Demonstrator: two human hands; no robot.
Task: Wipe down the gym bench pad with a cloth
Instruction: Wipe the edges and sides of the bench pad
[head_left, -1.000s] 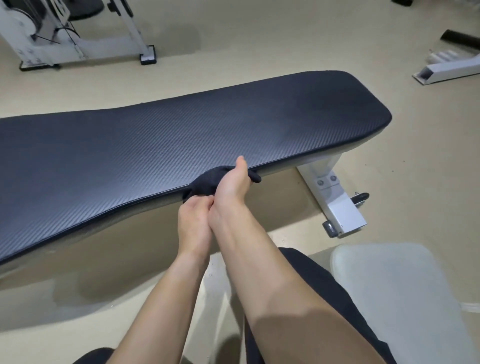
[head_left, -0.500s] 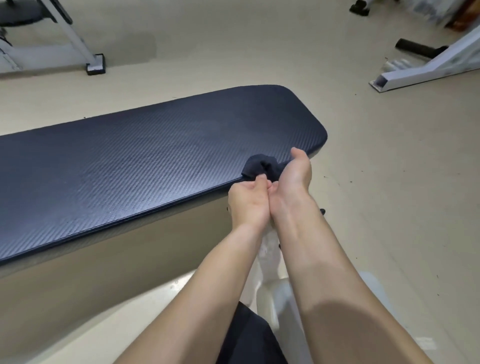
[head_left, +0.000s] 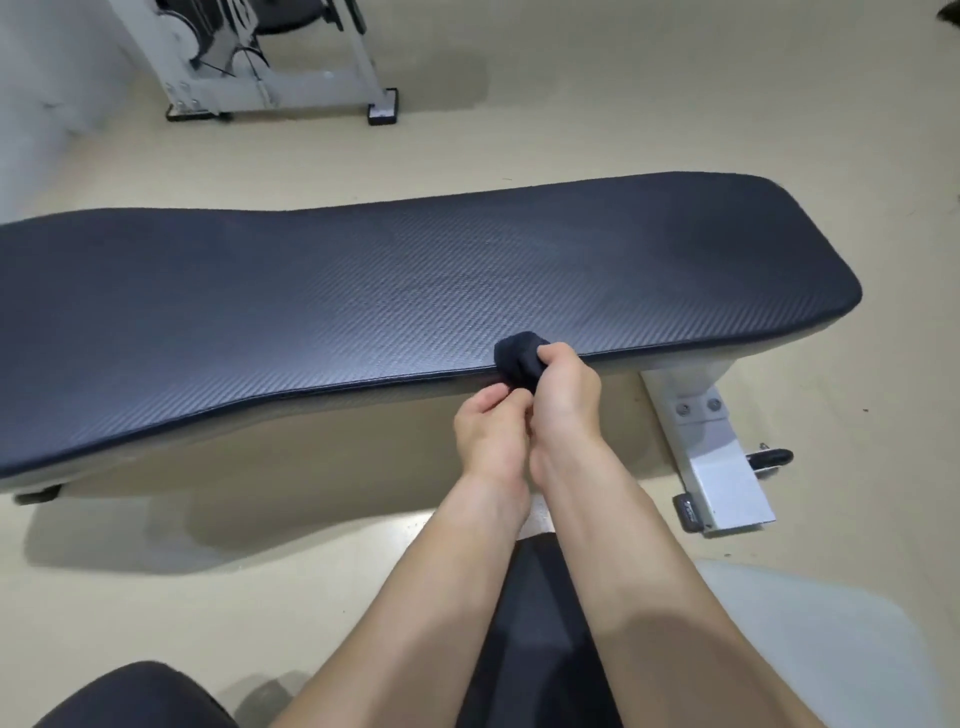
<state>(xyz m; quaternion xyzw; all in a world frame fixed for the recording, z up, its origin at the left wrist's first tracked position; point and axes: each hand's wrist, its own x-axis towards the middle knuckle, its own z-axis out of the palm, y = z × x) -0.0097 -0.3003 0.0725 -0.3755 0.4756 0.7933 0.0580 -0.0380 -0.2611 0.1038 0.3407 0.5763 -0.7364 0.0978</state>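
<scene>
A long dark textured bench pad (head_left: 395, 301) stretches across the view from left to right. A small bunched dark cloth (head_left: 517, 358) sits at the pad's near edge, right of centre. My right hand (head_left: 563, 395) is closed on the cloth and presses it against that edge. Just below and to the left, my left hand (head_left: 488, 431) touches the right hand, its fingers curled at the cloth's lower end; whether it grips the cloth is hard to tell.
The bench's white metal leg (head_left: 711, 457) with a black wheel stands under the pad's right end. A white exercise machine frame (head_left: 270, 88) stands on the beige floor behind the bench. A pale seat (head_left: 810, 639) lies at the lower right beside my dark-clothed legs.
The view has swung about. Both hands keep together on the cloth at the pad's near edge; the right thumb now wraps over the cloth instead of pointing up.
</scene>
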